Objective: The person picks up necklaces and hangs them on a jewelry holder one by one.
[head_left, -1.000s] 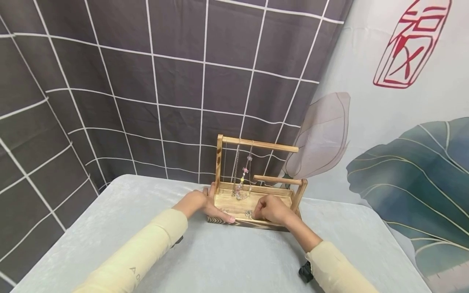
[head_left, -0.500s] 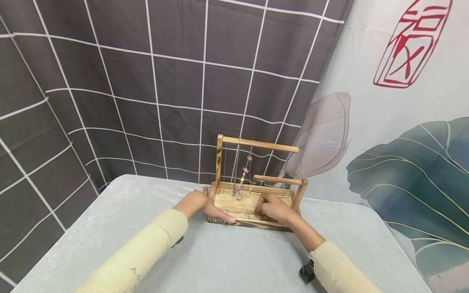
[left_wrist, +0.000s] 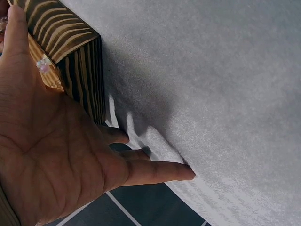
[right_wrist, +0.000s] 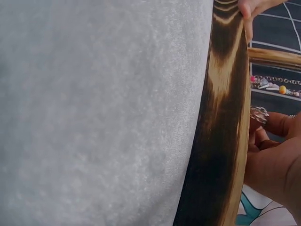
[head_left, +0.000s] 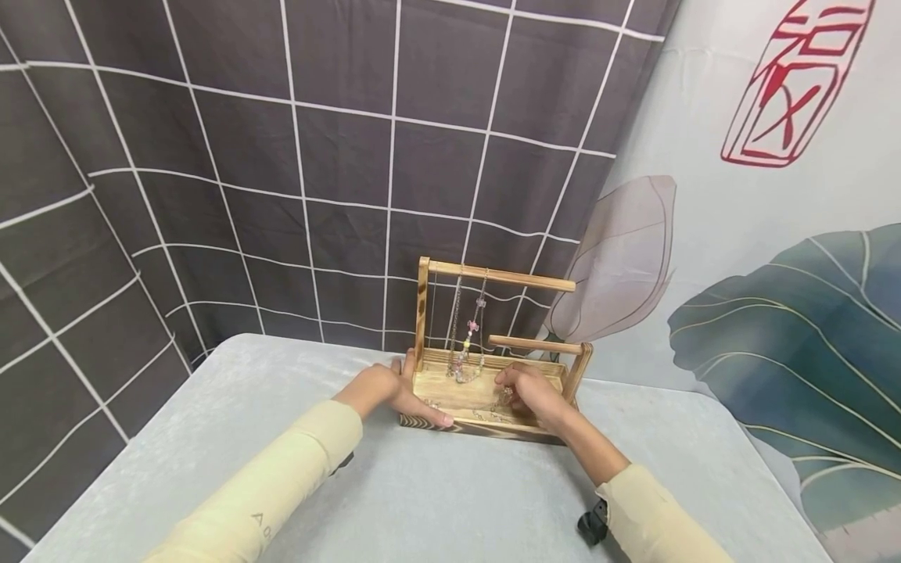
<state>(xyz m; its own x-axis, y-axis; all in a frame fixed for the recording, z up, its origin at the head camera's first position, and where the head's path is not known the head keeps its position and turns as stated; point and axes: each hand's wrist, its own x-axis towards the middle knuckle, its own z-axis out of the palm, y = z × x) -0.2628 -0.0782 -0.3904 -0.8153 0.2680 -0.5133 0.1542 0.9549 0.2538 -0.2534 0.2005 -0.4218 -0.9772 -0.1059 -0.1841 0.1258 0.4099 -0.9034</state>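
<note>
On the far half of the table stands the wooden jewelry stand. The left hand presses its left end, fingers straight. The right hand – fingers curled – pinches a chain over the stand's tray, near its right end.

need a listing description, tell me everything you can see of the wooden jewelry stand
The wooden jewelry stand looks like scorched pine with dark grain. It has a flat tray base, a tall left post carrying a long top bar, and a shorter right post with a lower bar. Chains and a beaded strand hang from the top bar. It stands upright on the grey table. The left hand rests against its left end; the right hand pinches a chain over the tray.
</note>
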